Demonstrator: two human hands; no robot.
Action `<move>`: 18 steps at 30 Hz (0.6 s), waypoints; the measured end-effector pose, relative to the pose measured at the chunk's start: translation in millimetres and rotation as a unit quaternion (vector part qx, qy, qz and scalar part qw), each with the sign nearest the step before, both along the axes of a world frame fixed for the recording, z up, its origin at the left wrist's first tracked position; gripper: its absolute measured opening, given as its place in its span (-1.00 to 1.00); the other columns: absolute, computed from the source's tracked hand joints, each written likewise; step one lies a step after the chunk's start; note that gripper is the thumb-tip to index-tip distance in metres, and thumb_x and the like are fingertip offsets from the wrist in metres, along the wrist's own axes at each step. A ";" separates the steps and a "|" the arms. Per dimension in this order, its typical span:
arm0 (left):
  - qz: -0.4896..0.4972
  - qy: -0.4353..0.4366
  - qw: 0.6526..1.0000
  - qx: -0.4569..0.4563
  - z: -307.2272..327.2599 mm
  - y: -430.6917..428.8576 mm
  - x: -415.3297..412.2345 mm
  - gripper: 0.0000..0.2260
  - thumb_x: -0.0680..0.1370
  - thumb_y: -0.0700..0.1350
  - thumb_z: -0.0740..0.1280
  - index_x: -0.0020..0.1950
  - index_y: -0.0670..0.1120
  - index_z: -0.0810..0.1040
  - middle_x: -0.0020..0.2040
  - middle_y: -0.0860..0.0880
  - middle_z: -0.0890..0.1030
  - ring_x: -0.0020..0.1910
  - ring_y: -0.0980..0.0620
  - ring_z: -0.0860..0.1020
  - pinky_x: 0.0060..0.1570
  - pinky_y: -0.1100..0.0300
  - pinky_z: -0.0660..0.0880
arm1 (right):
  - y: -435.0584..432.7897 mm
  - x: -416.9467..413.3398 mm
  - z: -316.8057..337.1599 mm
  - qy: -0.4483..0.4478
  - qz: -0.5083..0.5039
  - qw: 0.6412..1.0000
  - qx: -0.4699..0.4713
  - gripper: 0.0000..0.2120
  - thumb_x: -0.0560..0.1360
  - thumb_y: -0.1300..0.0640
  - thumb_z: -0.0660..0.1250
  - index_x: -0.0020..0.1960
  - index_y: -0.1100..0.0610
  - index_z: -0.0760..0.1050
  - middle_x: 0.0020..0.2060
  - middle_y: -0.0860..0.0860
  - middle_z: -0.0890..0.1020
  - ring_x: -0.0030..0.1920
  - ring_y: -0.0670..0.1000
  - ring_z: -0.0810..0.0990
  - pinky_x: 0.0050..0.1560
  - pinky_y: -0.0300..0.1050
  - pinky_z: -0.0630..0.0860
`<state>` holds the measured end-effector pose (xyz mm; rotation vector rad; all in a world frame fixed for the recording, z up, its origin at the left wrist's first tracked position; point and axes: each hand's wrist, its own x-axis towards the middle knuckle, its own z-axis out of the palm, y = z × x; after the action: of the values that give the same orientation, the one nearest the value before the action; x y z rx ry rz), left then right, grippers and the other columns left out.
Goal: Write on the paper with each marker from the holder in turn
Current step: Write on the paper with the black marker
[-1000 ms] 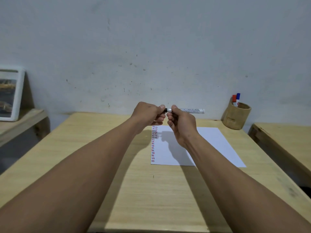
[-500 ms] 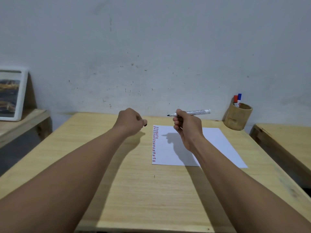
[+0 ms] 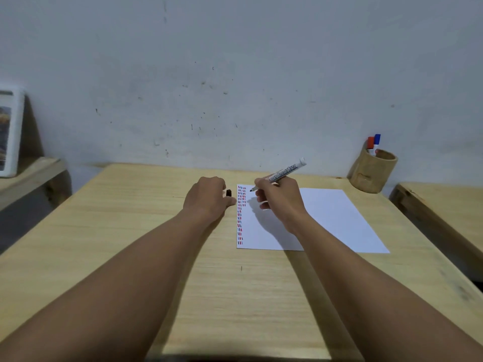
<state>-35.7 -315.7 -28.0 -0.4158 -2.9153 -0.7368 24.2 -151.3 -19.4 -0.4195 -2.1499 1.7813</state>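
— What is the right hand (image 3: 281, 202) doing?
— Its fingers pinch an uncapped marker (image 3: 283, 173), tip down just above the paper (image 3: 326, 218) near the rows of coloured dashes (image 3: 241, 212).
— And the left hand (image 3: 207, 199)?
— Curled around the black cap (image 3: 229, 192), beside the paper's edge on the table (image 3: 130, 231).
— The holder (image 3: 372, 173)?
— Far right corner, red and blue markers (image 3: 373, 141) inside.

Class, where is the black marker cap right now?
The cap is in the left hand, just left of the paper's top corner.
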 end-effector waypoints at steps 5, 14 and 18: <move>0.029 0.045 0.997 -0.063 -18.1 -16.1 16.4 -0.57 0.62 0.15 0.24 0.39 -0.08 0.49 0.36 -0.12 0.54 0.40 -0.19 0.41 0.29 -0.08 0.37 | -7.7 -2.9 -22.3 -0.021 -0.032 0.995 0.097 -0.77 0.44 0.03 0.38 -0.09 0.20 0.64 -0.35 -0.01 0.72 -0.43 -0.10 0.64 -0.25 -0.08 0.61; -0.015 -0.070 0.985 -0.158 -31.5 -25.7 18.4 -0.42 0.68 0.22 -0.16 0.68 0.07 -0.10 0.68 -0.16 -0.12 0.66 -0.15 -0.18 0.58 -0.18 -0.22 | -10.1 -5.3 -29.6 -0.026 -0.025 0.984 0.175 -0.70 0.44 0.02 0.39 -0.26 0.26 0.62 -0.42 0.03 0.70 -0.31 0.04 0.70 -0.19 0.00 0.62; -0.012 -0.071 0.984 -0.166 -32.6 -25.6 19.4 -0.42 0.68 0.22 -0.17 0.67 0.08 -0.11 0.68 -0.15 -0.13 0.66 -0.14 -0.19 0.58 -0.17 -0.23 | -10.2 -3.7 -30.3 -0.031 -0.022 0.981 0.191 -0.73 0.45 0.05 0.39 -0.30 0.23 0.60 -0.44 0.00 0.69 -0.37 -0.02 0.66 -0.28 -0.13 0.55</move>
<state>-16.3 -341.2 -60.6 -0.4452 -3.1802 -0.2891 20.5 -161.6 -49.7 -0.4241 -2.4341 1.3029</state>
